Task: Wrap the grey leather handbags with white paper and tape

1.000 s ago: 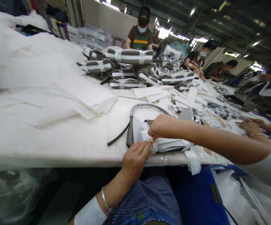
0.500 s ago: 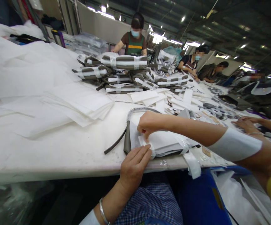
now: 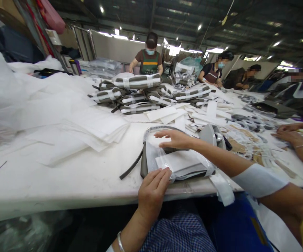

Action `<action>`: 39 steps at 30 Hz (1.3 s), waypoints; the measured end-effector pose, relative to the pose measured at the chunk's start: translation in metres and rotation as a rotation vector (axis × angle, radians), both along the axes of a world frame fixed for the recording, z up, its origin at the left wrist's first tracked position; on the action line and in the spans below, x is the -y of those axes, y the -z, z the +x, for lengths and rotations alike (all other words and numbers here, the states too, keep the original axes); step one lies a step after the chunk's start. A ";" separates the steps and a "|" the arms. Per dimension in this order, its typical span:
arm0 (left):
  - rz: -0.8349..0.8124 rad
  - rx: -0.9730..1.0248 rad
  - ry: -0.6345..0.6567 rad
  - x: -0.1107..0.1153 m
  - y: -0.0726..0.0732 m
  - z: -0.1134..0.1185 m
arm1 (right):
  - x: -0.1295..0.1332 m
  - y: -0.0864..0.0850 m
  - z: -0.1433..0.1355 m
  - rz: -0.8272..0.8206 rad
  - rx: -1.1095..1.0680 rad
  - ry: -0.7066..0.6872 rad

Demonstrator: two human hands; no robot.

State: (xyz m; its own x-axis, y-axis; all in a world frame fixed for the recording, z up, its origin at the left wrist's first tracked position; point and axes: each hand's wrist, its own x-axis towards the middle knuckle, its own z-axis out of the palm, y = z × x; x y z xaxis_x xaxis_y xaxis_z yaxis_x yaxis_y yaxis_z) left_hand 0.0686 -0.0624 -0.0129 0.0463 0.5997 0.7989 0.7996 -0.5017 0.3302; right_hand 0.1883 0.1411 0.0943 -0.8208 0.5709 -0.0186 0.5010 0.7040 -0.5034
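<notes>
A grey-brown handbag lies at the table's near edge, with white paper sheets on top and clear plastic wrap or tape across it. Its strap trails out to the left. My left hand grips the bag's near edge, fingers together over the plastic and thumb hidden. Above the bag's far part, my right hand is raised with its fingers apart and nothing in them. The bag's curved handle arches behind that hand. Just right of the bag stands a grey tape dispenser or similar holder.
Several wrapped bags are piled at the back. White sheets spread over the left side, and paper strips lie mid-table. A white strip hangs off the front edge. Another person's hands work at right; several co-workers sit beyond.
My right hand has lifted off the sheets and opened from a closed, pressing shape. My left hand stays on the bag's edge. The camera view has shifted slightly.
</notes>
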 end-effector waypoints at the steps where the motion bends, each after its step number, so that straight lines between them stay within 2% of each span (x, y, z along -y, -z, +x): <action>1: -0.001 0.002 0.002 0.000 0.000 0.000 | 0.004 0.005 0.003 -0.036 0.023 -0.032; 3: -0.003 0.011 0.002 0.000 0.000 0.001 | 0.009 0.017 0.004 -0.091 0.107 -0.081; 5: -0.004 0.017 -0.003 -0.001 -0.002 0.002 | 0.009 0.026 0.003 -0.129 0.138 -0.053; 11: 0.016 -0.016 -0.049 -0.002 -0.007 0.005 | -0.003 0.037 -0.001 -0.205 0.051 0.016; 17: 0.059 -0.153 -0.056 -0.001 0.000 0.001 | 0.008 0.041 0.002 -0.117 -0.040 0.119; 23: 0.128 -0.317 0.045 -0.010 0.003 -0.018 | 0.009 0.044 -0.002 -0.021 -0.097 0.202; 27: 0.133 -0.384 0.086 -0.010 0.002 -0.025 | 0.018 0.033 0.002 0.073 -0.119 0.236; 30: 0.068 -0.383 0.144 -0.005 -0.003 -0.030 | 0.035 0.016 0.028 0.180 -0.124 0.312; 32: -0.031 -0.336 0.228 -0.003 -0.012 -0.036 | 0.050 0.005 0.059 0.239 -0.099 0.391; 34: -0.136 -0.205 0.241 -0.005 -0.022 -0.046 | 0.066 -0.001 0.095 0.273 -0.051 0.502; 35: -0.192 -0.119 0.197 -0.009 -0.027 -0.053 | 0.073 -0.002 0.112 0.280 -0.021 0.567; 37: -0.346 0.069 0.022 -0.023 -0.033 -0.067 | 0.086 0.000 0.140 0.267 0.047 0.696; 39: -0.562 0.227 -0.123 -0.043 -0.034 -0.079 | 0.093 0.004 0.154 0.236 0.098 0.776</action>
